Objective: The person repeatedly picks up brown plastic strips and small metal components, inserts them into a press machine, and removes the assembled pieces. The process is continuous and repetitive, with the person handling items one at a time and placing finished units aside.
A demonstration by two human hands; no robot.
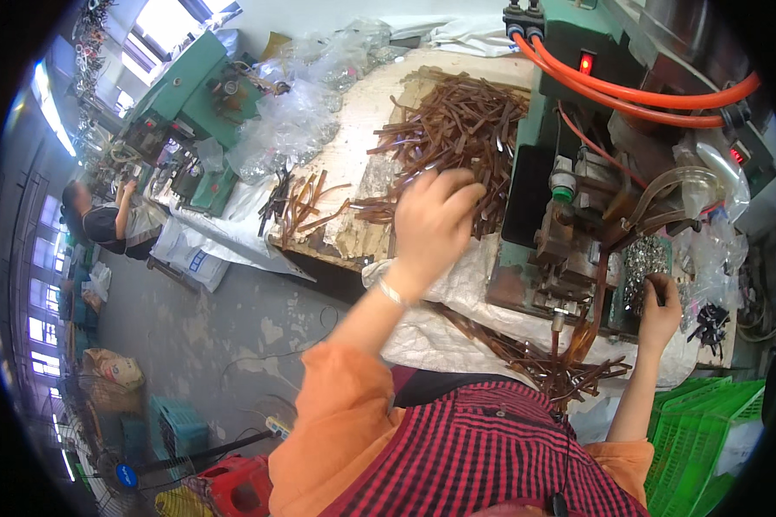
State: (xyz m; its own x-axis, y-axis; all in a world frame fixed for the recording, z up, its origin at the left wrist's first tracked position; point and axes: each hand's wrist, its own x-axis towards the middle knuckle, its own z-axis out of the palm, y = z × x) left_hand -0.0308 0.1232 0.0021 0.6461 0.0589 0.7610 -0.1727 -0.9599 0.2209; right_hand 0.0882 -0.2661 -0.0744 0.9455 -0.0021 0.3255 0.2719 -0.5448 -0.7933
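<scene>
My left hand is over the near edge of a large heap of flat brown strips. Its fingers curl downward, and the tips are hidden, so any strip in them does not show. At the right, my right hand has thumb and fingers bent together at a pile of small shiny metal pieces. What it pinches is too small to make out. Between the hands stands a green bench machine with a metal tool head. Brown strips hang below it in a bunch near my apron.
Orange hoses arch over the machine. Loose strips lie at the table's left, near plastic bags of parts. Green crates stand at the lower right. A person sits at another green machine far left.
</scene>
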